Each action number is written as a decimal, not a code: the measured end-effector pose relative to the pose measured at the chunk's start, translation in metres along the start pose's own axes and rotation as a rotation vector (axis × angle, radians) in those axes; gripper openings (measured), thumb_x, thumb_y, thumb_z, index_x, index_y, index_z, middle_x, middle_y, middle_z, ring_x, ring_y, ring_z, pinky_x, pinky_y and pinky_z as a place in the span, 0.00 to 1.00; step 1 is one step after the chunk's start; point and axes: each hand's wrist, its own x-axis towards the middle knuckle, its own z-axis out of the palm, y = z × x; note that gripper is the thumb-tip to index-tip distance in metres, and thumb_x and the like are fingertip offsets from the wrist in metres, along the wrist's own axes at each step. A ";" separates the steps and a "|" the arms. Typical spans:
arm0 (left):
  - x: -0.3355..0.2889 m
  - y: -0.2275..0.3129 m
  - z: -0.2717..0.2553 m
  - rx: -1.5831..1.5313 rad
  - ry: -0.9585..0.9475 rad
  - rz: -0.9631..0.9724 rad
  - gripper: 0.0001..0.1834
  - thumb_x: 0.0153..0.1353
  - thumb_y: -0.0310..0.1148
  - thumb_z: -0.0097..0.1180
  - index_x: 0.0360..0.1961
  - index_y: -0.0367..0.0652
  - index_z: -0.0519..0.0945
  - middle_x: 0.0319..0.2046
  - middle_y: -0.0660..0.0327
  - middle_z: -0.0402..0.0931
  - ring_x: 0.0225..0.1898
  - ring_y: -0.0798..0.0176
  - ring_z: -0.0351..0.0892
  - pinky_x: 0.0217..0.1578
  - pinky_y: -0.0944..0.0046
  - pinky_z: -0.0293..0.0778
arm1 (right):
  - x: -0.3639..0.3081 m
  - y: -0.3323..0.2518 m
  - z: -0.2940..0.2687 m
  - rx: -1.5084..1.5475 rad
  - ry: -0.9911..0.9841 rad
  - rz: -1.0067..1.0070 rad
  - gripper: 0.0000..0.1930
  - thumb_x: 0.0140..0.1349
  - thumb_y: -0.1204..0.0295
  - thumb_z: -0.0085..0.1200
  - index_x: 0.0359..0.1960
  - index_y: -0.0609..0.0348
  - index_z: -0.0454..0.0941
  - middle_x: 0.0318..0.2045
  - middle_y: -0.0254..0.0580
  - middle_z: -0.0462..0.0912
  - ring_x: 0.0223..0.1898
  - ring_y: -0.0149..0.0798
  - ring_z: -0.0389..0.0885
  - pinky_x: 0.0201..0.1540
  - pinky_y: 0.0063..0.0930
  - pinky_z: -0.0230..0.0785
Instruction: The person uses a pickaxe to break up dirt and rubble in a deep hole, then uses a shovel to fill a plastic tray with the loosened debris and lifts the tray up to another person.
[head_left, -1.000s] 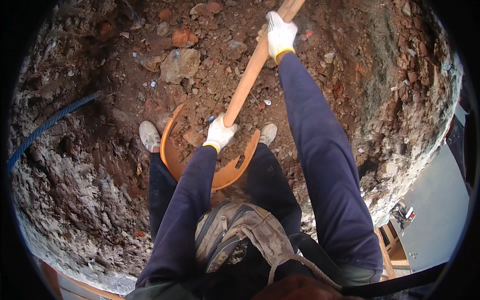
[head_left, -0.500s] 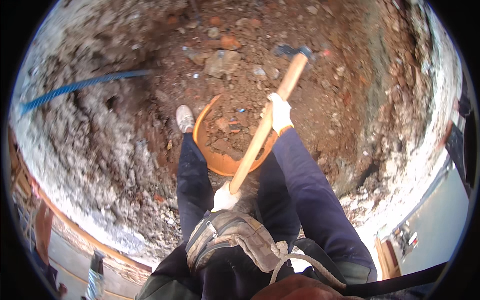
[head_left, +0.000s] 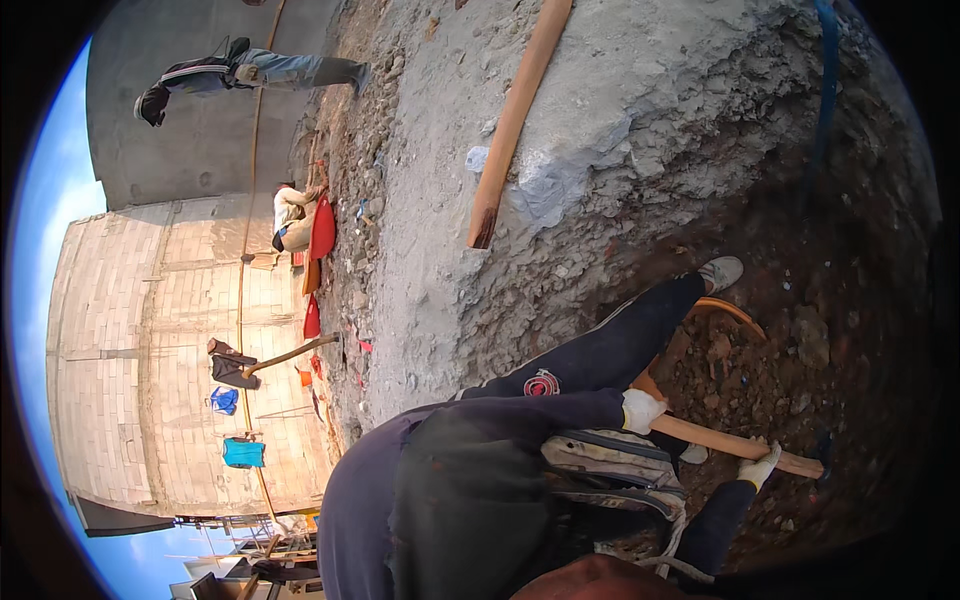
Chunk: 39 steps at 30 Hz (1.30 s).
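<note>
My two gloved hands are wrapped round the pale wooden handle of a long-handled digging tool (head_left: 705, 437). My left hand (head_left: 643, 411) grips it at the end close to my body. Farther along, near the head, my right hand (head_left: 760, 465) is closed on it. The dark metal head (head_left: 824, 455) is down at the brown soil, and its shape is hard to make out. Beside my legs lies an orange basin (head_left: 738, 312), partly hidden by my leg, with soil and rubble at it. A white shoe (head_left: 720, 273) of mine stands by its rim.
The view is strongly tilted. A wooden pole (head_left: 515, 125) lies on the grey pit edge (head_left: 590, 120). A blue ribbed pipe (head_left: 827, 70) runs into the pit. Beyond are a standing person (head_left: 210, 75), a crouching person (head_left: 292, 215) by red objects (head_left: 322, 230), and a block wall (head_left: 110, 350).
My view has swung and tilted sharply to the left, bringing the pit edge, the wall and other people into sight. Both hands still hold the digging tool, its head now low at the soil.
</note>
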 end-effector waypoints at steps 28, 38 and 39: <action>0.347 0.108 0.113 0.078 -0.317 0.235 0.21 0.56 0.41 0.65 0.46 0.40 0.79 0.41 0.46 0.83 0.46 0.41 0.82 0.47 0.48 0.77 | 0.103 -0.184 -0.010 0.056 0.240 -0.915 0.13 0.64 0.70 0.61 0.43 0.65 0.72 0.27 0.47 0.81 0.24 0.43 0.82 0.27 0.39 0.80; 0.140 0.068 0.031 0.073 -0.164 0.120 0.19 0.54 0.40 0.66 0.41 0.39 0.80 0.32 0.42 0.82 0.37 0.39 0.84 0.38 0.50 0.79 | 0.018 -0.095 -0.003 0.352 0.179 -0.250 0.13 0.62 0.61 0.60 0.38 0.55 0.75 0.23 0.39 0.75 0.21 0.39 0.75 0.26 0.39 0.75; 0.116 0.047 0.018 0.168 -0.169 0.113 0.18 0.54 0.39 0.65 0.42 0.40 0.80 0.33 0.43 0.82 0.38 0.38 0.84 0.39 0.49 0.79 | 0.013 -0.050 -0.020 0.524 0.058 -0.199 0.13 0.61 0.60 0.61 0.36 0.53 0.74 0.23 0.37 0.75 0.22 0.40 0.75 0.26 0.39 0.73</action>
